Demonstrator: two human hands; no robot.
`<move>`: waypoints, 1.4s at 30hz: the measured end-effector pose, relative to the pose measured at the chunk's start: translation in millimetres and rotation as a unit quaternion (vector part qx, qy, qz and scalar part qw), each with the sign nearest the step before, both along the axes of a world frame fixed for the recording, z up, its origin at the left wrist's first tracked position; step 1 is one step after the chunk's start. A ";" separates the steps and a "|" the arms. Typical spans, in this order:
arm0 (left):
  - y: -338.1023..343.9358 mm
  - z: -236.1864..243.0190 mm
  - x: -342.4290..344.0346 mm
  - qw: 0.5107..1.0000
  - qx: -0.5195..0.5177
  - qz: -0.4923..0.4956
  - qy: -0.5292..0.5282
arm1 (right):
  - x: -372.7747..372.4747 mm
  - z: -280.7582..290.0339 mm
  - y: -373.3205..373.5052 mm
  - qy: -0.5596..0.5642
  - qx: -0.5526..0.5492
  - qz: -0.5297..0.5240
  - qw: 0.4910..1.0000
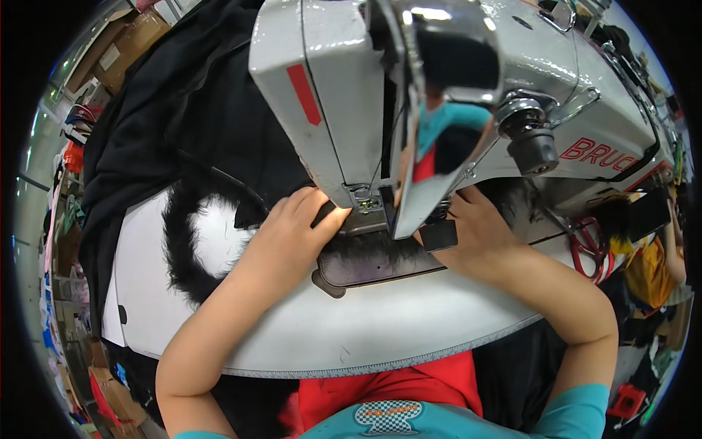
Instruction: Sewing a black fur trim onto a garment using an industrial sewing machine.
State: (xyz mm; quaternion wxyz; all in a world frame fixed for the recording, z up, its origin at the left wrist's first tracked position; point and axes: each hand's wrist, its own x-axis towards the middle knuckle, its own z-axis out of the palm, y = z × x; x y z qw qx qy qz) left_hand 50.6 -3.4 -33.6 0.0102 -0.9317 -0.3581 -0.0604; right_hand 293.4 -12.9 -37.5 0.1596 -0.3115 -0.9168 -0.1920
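My left hand (292,230) lies flat on black furry fabric (183,249), fingers spread and reaching under the head of a grey sewing machine (344,88). My right hand (479,227) rests on the same dark fabric to the right of the needle area (380,212), partly hidden behind the machine's shiny face plate. The fur strip curves away to the left across the white table (380,325). A large black cloth (190,95) is heaped behind and left of the machine.
Red-handled scissors (589,245) lie on the table at the right. Cardboard boxes (128,44) stand at the far upper left. Coloured garments and clutter sit on the floor at both sides. The table's curved front edge runs close to my body.
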 end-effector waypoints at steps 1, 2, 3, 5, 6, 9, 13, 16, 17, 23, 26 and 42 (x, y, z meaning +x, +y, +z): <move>3.2 -0.2 -0.7 1.000 -0.015 0.012 -0.006 | -3.5 -8.9 4.2 0.052 -0.033 0.026 0.998; 6.8 -3.9 -1.9 0.999 -0.012 0.008 -0.039 | -5.0 -14.5 6.1 0.104 -0.065 0.051 0.991; 5.2 -3.2 -2.7 0.997 0.010 0.004 -0.076 | -3.1 -16.5 5.6 0.104 -0.066 0.052 0.991; 1.3 -1.2 -3.1 0.985 0.066 0.026 -0.159 | -3.9 -10.8 7.8 0.091 -0.122 0.043 0.987; -1.1 -3.6 -4.1 0.969 0.133 -0.008 -0.209 | -2.2 -9.0 7.4 0.110 -0.106 0.062 0.986; -21.6 -10.4 -16.4 0.907 0.220 -0.277 -0.229 | 3.0 -3.0 5.2 0.167 -0.192 0.093 0.963; -43.9 -5.7 3.8 0.971 0.116 -0.177 -0.112 | 5.0 1.2 5.5 0.138 -0.255 0.107 0.951; -28.7 -18.8 -1.1 0.996 0.014 -0.077 -0.046 | 5.3 -4.4 5.5 0.146 -0.250 0.119 0.950; -22.5 -24.8 -2.3 0.998 -0.008 -0.039 -0.053 | 4.4 -4.8 5.3 0.159 -0.234 0.129 0.950; -12.4 -25.4 -5.3 0.999 0.023 -0.033 -0.007 | -10.1 -16.2 2.1 0.165 -0.226 0.049 0.959; -19.5 -21.6 -13.4 0.998 -0.041 -0.045 0.027 | -9.1 -21.9 5.0 0.098 -0.119 0.081 0.985; -5.0 5.0 12.1 0.970 0.205 -0.107 0.070 | -11.7 -12.8 -1.8 0.019 -0.057 0.123 0.991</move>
